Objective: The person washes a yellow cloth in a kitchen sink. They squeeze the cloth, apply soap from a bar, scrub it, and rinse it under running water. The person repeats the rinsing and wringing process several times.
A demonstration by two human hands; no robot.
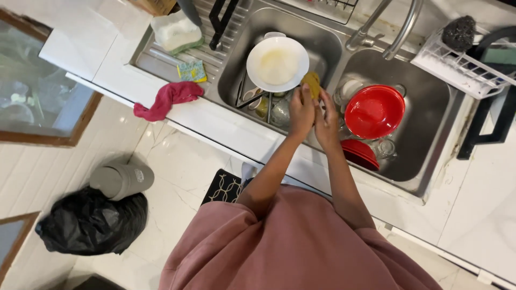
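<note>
Head view looks down on both hands meeting over the divider of a double sink (430, 161): left hand (301, 113) and right hand (326, 118) close together around a yellow-brown sponge (312, 82), pressed between them above stacked dishes, beside a white plate (277, 64) and red bowl (373, 111)

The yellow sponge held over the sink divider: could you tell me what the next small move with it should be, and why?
Probably carry the yellow sponge a short way left onto the white bowl. Both the left hand and right hand are gathered at the sponge and hold no dish, and the bowl lies closest, face up, with a yellowish film inside. The red bowl sits farther right.
</note>
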